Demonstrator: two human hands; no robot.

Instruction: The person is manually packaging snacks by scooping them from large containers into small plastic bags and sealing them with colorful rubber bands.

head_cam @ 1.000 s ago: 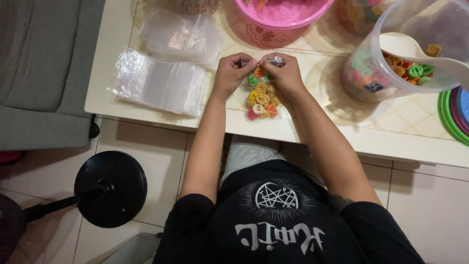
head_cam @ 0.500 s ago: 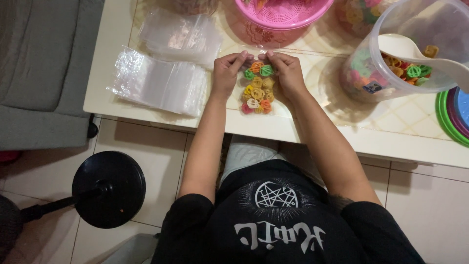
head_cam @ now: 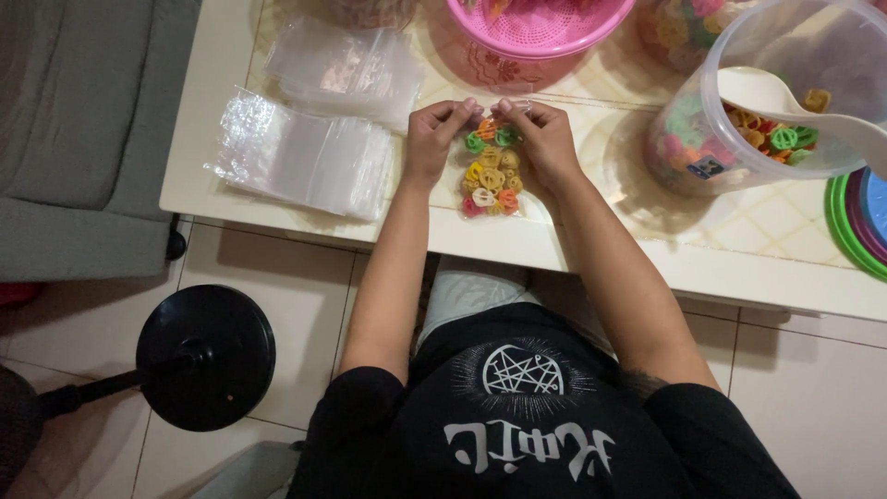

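Observation:
A small clear plastic bag (head_cam: pixel 492 176) filled with colourful ring-shaped crackers in yellow, orange, green and pink lies on the cream table (head_cam: pixel 591 249) near its front edge. My left hand (head_cam: pixel 436 137) pinches the top left corner of the bag's opening. My right hand (head_cam: pixel 540 140) pinches the top right corner. The fingertips of both hands nearly meet over the bag's upper edge.
Two stacks of empty clear bags (head_cam: pixel 305 157) lie to the left. A pink basket (head_cam: pixel 540 23) stands at the back. A large clear tub (head_cam: pixel 785 92) with crackers and a white scoop (head_cam: pixel 785 97) sits right, beside coloured lids (head_cam: pixel 859 217). A black stool (head_cam: pixel 205 356) stands below left.
The bag shifted slightly away from me and back while both hands kept pinching along its top edge. The crackers inside settled a little.

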